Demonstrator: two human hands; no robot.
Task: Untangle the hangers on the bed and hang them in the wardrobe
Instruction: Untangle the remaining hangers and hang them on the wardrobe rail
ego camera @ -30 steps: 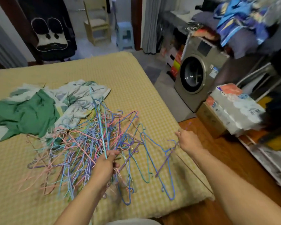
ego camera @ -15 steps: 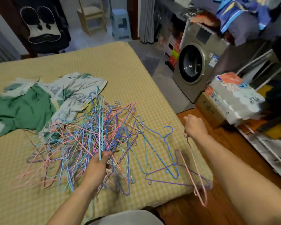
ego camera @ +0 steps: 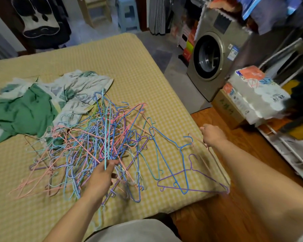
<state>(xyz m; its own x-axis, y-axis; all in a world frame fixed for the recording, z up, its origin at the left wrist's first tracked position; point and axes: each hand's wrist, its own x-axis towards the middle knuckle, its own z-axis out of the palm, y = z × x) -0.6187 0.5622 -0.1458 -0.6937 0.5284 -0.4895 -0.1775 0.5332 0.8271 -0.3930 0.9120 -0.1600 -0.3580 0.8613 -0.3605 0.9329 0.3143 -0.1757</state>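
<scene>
The tangled hangers (ego camera: 87,147) are heaped mid-bed (ego camera: 133,67), just ahead of the left hand (ego camera: 103,173), which is clenched on several wires at the heap's near edge. The right hand (ego camera: 212,135) is closed on a pink hanger (ego camera: 215,165), whose long axis is slanted down past the bed's right edge, apart from the heap. The wardrobe cannot be seen.
</scene>
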